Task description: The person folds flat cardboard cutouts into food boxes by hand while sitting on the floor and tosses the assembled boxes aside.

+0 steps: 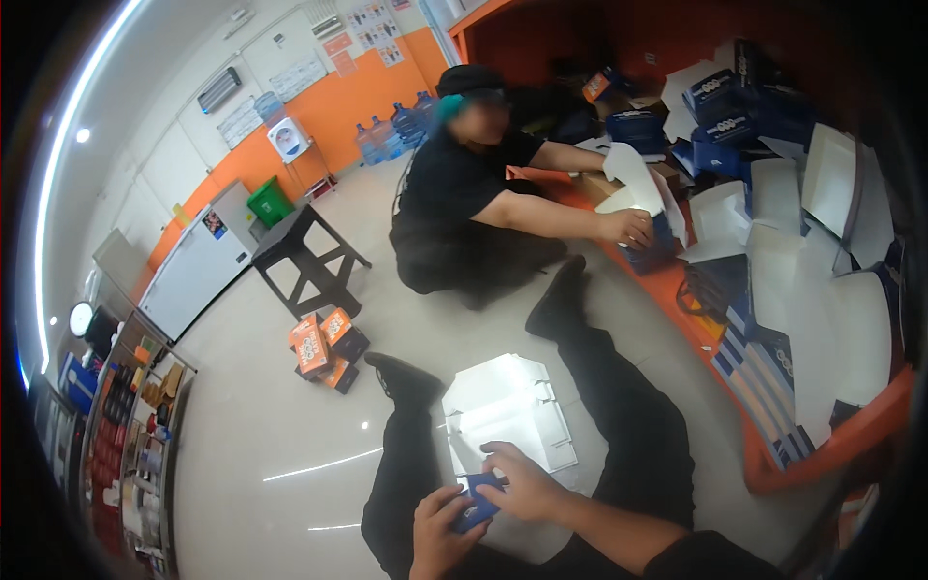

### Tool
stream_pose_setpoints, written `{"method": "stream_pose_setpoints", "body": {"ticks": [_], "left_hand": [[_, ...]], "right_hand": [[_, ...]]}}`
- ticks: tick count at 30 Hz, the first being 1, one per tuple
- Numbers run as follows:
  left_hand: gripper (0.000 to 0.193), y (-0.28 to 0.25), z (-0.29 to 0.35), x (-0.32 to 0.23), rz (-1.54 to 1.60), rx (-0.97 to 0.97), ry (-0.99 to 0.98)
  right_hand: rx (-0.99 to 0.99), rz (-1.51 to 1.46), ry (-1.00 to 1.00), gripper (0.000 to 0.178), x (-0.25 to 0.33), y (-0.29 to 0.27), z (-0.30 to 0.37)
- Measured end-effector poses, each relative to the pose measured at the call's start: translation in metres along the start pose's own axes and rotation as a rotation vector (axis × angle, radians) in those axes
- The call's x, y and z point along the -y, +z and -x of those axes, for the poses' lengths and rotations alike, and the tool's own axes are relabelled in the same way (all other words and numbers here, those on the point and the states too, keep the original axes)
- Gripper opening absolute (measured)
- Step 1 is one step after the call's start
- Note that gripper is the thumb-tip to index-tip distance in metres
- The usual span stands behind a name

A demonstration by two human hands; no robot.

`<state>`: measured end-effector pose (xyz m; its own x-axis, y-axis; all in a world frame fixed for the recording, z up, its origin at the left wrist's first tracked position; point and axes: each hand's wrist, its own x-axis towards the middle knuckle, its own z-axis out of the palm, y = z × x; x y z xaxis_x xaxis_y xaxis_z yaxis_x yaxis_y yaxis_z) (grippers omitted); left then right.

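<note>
My left hand [441,530] grips the left side of a small blue cardboard piece [474,509], perhaps part of a folded box, low between my legs. My right hand [525,486] holds its right upper edge, the thumb on the blue face and the other fingers reaching over a white part. Just beyond my hands, an unfolded white cardboard box blank [505,408] with notched flaps lies flat on the floor. Whether the blue piece is joined to this blank is hidden by my hands.
A crouching co-worker [464,193] handles a white-and-blue box [638,198] at an orange bin [677,333] heaped with folded boxes. Orange-and-black boxes [329,350] lie by a black stool [307,256]. Shelves [130,425] line the left. My legs flank the white blank.
</note>
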<state>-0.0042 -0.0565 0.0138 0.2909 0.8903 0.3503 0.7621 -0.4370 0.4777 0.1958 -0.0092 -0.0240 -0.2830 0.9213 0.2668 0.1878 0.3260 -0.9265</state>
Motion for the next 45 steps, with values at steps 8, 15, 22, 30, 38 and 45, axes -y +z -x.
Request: {"method": "stream_pose_setpoints", "body": {"ticks": [8, 15, 22, 30, 38, 45], "left_hand": [[0.047, -0.006, 0.012, 0.003, -0.015, -0.043, 0.045], [0.043, -0.007, 0.018, 0.015, 0.036, -0.051, 0.106], [0.031, 0.000, 0.030, 0.012, 0.105, -0.031, 0.045], [0.035, -0.009, 0.027, 0.018, 0.121, -0.158, 0.071], [0.056, 0.004, 0.023, 0.010, 0.911, -0.140, -0.122], [0.049, 0.008, 0.030, 0.063, 0.789, -0.123, -0.109]], "right_hand": [[0.185, 0.041, 0.033, 0.034, 0.009, -0.024, 0.002], [0.188, -0.077, 0.046, 0.031, -0.004, -0.007, -0.003], [0.185, 0.130, 0.069, 0.035, -0.008, 0.006, 0.002], [0.337, 0.054, -0.149, 0.055, -0.010, 0.003, 0.007], [0.523, 0.263, 0.155, 0.067, 0.033, -0.067, 0.010], [-0.690, -0.262, 0.038, 0.042, 0.125, -0.316, 0.031]]}}
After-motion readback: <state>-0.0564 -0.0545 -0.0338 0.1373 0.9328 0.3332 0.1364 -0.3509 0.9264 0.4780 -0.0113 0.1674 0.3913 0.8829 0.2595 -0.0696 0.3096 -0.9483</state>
